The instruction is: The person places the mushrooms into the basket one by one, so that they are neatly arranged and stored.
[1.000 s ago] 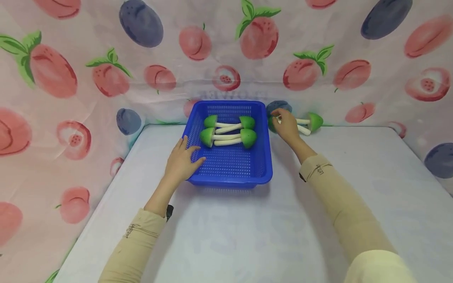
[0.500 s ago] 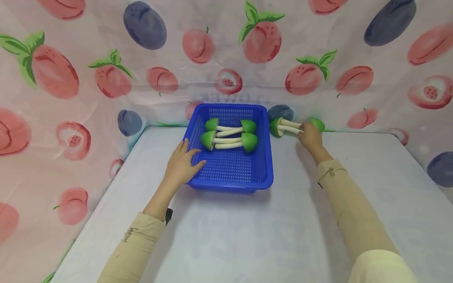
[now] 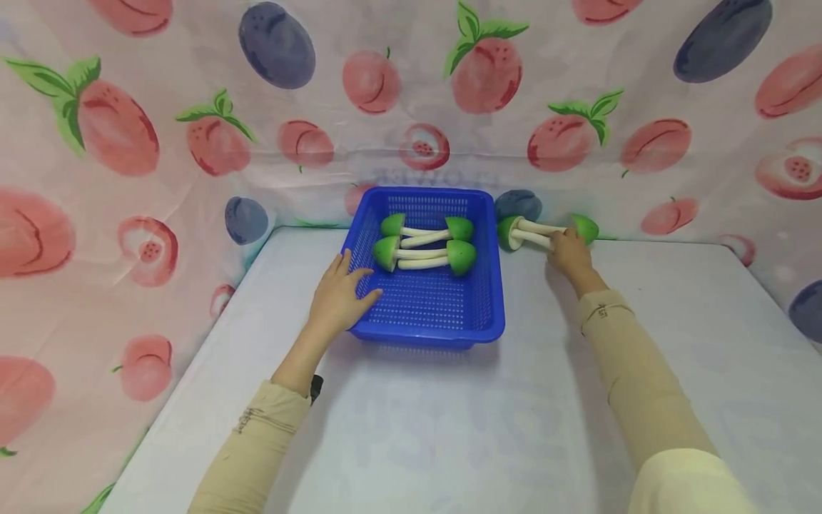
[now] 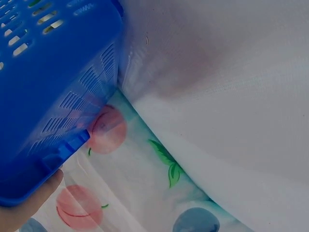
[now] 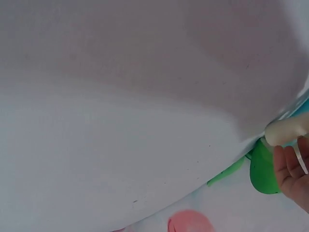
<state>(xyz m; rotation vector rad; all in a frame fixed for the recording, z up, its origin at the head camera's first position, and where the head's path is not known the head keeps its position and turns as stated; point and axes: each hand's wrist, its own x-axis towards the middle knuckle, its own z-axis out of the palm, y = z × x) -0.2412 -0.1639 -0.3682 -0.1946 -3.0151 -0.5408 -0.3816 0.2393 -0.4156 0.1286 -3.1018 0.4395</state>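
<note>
A blue plastic basket (image 3: 429, 307) stands at the back middle of the white table and holds several green-capped toy mushrooms (image 3: 428, 247) with white stems. My left hand (image 3: 339, 298) rests on its left rim, fingers straight and thumb inside; the left wrist view shows the basket wall (image 4: 53, 72) close up. To the right of the basket lie two more mushrooms: one (image 3: 514, 230) has its cap towards the basket, the other's cap (image 3: 586, 227) points right. My right hand (image 3: 569, 254) grips their stems near that cap. The right wrist view shows my fingers (image 5: 291, 166) beside a stem end and a green cap (image 5: 264, 167).
A fruit-printed cloth (image 3: 193, 143) walls in the table on the left, back and right, and the two outer mushrooms lie against its back fold. The white table surface (image 3: 449, 421) stretches from the basket towards me.
My right hand slid right along the two outer mushrooms, from the left cap to the stems by the right cap. The left hand stayed on the basket rim.
</note>
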